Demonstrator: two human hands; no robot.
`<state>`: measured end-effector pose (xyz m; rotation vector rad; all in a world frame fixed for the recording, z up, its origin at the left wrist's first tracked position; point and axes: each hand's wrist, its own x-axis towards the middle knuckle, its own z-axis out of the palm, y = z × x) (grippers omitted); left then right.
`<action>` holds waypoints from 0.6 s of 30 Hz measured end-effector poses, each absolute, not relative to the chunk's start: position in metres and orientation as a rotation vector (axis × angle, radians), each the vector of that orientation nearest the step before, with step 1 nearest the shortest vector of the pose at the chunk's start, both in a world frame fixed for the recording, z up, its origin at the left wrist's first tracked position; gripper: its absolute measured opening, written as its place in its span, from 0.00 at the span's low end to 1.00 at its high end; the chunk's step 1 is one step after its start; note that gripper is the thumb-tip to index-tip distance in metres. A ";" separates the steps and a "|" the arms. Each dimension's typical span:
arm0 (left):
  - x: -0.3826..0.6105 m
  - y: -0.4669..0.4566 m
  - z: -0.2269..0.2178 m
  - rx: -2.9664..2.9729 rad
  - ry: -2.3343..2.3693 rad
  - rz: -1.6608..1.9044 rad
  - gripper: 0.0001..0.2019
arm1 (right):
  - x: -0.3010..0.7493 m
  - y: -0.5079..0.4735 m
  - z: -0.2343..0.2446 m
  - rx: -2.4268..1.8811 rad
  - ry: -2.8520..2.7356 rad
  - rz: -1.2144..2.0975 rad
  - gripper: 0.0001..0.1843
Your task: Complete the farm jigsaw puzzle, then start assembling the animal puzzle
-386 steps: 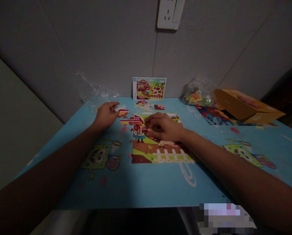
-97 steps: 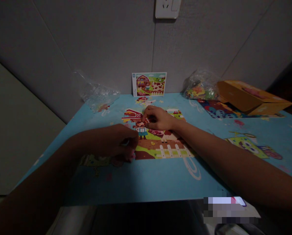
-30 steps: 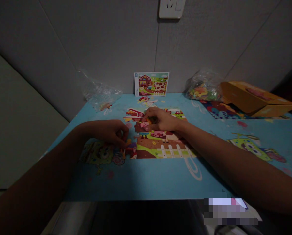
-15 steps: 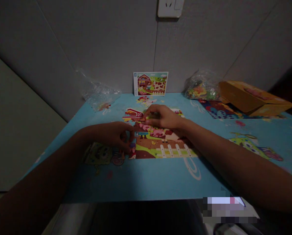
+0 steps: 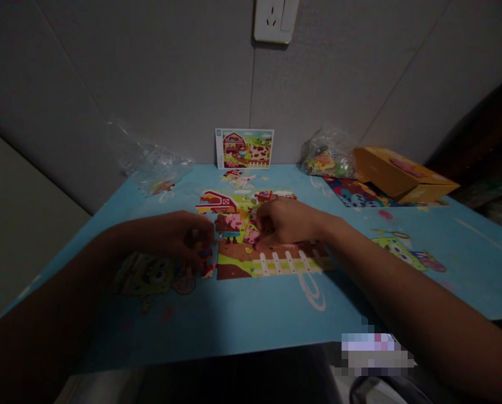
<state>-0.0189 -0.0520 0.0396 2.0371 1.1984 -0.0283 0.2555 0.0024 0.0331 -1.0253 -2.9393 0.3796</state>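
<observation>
A partly built farm jigsaw puzzle [image 5: 271, 262] with a red barn and white fence lies on the blue cartoon table mat [image 5: 242, 314]. My left hand [image 5: 179, 238] rests curled at the puzzle's left edge, its fingers pinched on a small puzzle piece [image 5: 206, 259]. My right hand [image 5: 286, 221] lies over the puzzle's middle with fingers bent down, pressing on the pink pig pieces [image 5: 236, 221]. Whether it holds a piece is hidden.
A reference picture card [image 5: 244, 148] leans on the wall behind. A clear plastic bag [image 5: 150, 165] lies back left, a bag of pieces [image 5: 326, 157] and a yellow box [image 5: 396, 174] back right. A wall socket [image 5: 271, 19] is above. Loose pieces [image 5: 238, 178] lie near the card.
The view has swung a little to the right and down. My right hand has slid back toward me over the puzzle's middle. My left hand stays at the puzzle's left edge.
</observation>
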 end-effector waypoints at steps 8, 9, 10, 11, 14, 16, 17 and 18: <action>0.000 -0.044 0.024 1.769 1.129 0.560 0.16 | 0.290 0.034 0.040 -1.378 -2.692 0.412 0.20; 0.004 -0.041 0.018 1.789 1.210 0.738 0.18 | 0.293 0.039 0.036 -1.432 -2.577 0.287 0.19; 0.006 -0.038 0.013 1.861 1.281 0.869 0.22 | 0.294 0.044 0.032 -1.457 -2.485 0.182 0.19; 0.007 -0.035 0.007 1.989 1.336 0.936 0.26 | 0.294 0.048 0.026 -1.468 -2.426 0.121 0.20; 0.002 -0.026 -0.007 2.437 1.375 0.785 0.32 | 0.289 0.057 0.008 -1.465 -2.393 0.063 0.30; -0.002 -0.022 -0.012 2.547 1.364 0.658 0.30 | 0.284 0.060 -0.001 -1.415 -2.437 0.084 0.29; -0.004 -0.022 -0.013 2.551 1.356 0.621 0.29 | 0.281 0.060 -0.003 -1.391 -2.452 0.101 0.27; -0.005 -0.022 -0.012 2.542 1.345 0.597 0.28 | 0.280 0.061 -0.004 -1.375 -2.457 0.116 0.25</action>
